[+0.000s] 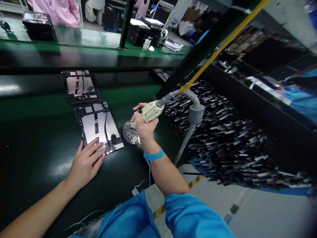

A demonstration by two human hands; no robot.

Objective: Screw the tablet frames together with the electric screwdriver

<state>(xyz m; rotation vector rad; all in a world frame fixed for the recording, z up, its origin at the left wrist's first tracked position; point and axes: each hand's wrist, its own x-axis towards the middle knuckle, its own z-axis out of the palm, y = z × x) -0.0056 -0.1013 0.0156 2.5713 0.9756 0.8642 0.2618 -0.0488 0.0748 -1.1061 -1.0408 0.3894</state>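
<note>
My left hand (86, 162) rests with fingers spread on the near edge of a flat tablet-like panel (101, 124), which has a silver back, dark ribbon cables and a black frame. In my right hand (145, 125) is a cream-coloured electric screwdriver (151, 111), its grey cord running up to the right. Beneath that hand lies a round metal screw tray (132, 134) full of holes, just right of the panel. The tool's tip is hidden behind my fingers. A blue wrist strap (154, 155) circles my right wrist.
More similar panels (80, 85) lie stacked behind on the dark green bench (44, 132). At right, a large rack (223, 138) holds many thin dark strips. A yellow air line (223, 46) and a hanging grey cylinder (196, 114) cross nearby. A person in pink (56, 11) sits opposite.
</note>
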